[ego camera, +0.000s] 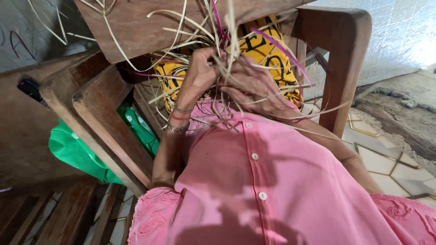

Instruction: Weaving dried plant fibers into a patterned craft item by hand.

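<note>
1. Left hand (pixel 200 72) — fingers curled tight around a bunch of straw strips (pixel 227 59), over the lap.
2. Right hand (pixel 254 88) seems to pinch the same bunch from just beside it.
3. Strips fan upward, away from both hands, toward the wooden chair (pixel 336 54).

Item, as I see it from my remote feed: pink button-front garment (pixel 272 181) filling the lower centre of the frame, three small white buttons (pixel 255 156) down a stitched placket. Pink embroidered sleeve edges (pixel 150 213) at lower left and lower right. Thin bangles (pixel 178 119), one red, one metallic, on the wrist at centre left.
</note>
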